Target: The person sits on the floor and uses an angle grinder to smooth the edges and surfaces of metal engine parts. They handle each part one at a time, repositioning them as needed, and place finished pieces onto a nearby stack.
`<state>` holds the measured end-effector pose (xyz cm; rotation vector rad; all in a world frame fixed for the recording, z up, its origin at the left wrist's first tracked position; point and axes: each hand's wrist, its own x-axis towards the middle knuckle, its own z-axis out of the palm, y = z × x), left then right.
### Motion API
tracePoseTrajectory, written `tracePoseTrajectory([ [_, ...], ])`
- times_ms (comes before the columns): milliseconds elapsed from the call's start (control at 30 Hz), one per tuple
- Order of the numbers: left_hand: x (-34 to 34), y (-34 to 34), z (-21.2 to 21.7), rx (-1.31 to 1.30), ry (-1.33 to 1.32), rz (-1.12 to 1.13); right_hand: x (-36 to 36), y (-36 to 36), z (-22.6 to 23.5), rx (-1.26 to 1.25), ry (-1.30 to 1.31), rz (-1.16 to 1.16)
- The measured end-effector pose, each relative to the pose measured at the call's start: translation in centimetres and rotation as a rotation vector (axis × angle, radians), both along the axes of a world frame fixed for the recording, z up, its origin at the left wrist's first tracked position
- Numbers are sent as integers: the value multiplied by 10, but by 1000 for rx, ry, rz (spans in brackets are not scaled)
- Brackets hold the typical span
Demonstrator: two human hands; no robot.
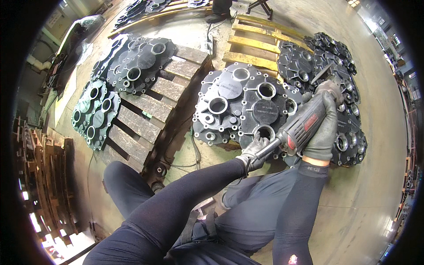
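My right hand (326,123), in a grey work glove, is wrapped round the body of a dark angle grinder (304,125). The grinder's metal head (330,89) points away to the far right, over a stack of black cast covers (342,117). Close to the grinder's cord end is my gloved left hand (252,153), its fingers curled beside the rim of a round bore. Whether those fingers pinch anything is hidden. Below them lies a large black cast housing cover (240,104) with several machined rings and bolt bosses along its edge.
On the left, more cast covers (139,64) lie on a worn wooden pallet (143,104). A yellow pallet (249,43) sits beyond the nearest cover. Cables (194,152) run along the floor between the stacks. Wooden pallets (46,176) are piled at far left. A person's shoe (217,17) shows at the back.
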<state>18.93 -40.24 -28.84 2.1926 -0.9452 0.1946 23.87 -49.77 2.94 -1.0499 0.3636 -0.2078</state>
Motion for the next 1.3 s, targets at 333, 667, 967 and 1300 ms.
tracePoseTrajectory([
  [333, 14, 21, 61, -58, 407, 12, -1, 32, 11, 97, -13, 95],
  [667, 25, 25, 58, -269, 530, -10, 14, 37, 5, 225, -65, 189],
  [967, 59, 53, 120, 315, 519, -268, 3, -11, 11, 82, -66, 20],
  [1300, 102, 87, 258, 328, 332, -336, 4, 15, 26, 4, -117, -43],
])
